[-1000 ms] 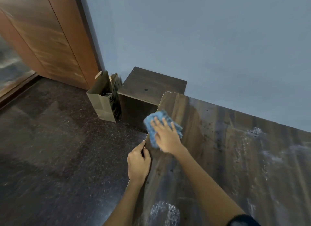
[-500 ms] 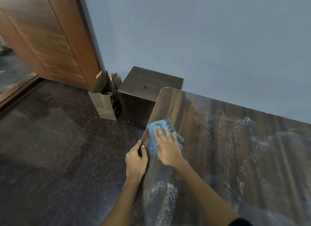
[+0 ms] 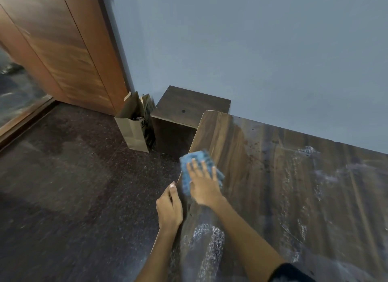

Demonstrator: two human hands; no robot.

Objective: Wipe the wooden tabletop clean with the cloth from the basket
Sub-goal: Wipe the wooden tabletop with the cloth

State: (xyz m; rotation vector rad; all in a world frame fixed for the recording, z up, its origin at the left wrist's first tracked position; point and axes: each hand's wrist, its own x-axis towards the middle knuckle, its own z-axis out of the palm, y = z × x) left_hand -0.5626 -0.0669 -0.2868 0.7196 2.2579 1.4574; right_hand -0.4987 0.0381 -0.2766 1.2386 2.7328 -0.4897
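A dark wooden tabletop [image 3: 273, 177] fills the right half of the view, streaked with white powdery residue. A blue cloth [image 3: 194, 160] lies flat at the table's left edge. My right hand [image 3: 202, 182] presses down on it with fingers spread. My left hand [image 3: 169, 206] sits just off the left edge below the cloth, curled against the table's rim with the thumb up. No basket is in view.
A low dark wooden cabinet [image 3: 189, 107] stands against the blue wall beyond the table's far left corner. A brown paper bag [image 3: 134, 128] stands on the speckled dark floor [image 3: 73, 187] beside it. A wooden wardrobe [image 3: 63, 46] is at upper left.
My right hand and the cloth have slid a little nearer along the table's left edge. The view has shifted slightly; my left hand stays at the rim.
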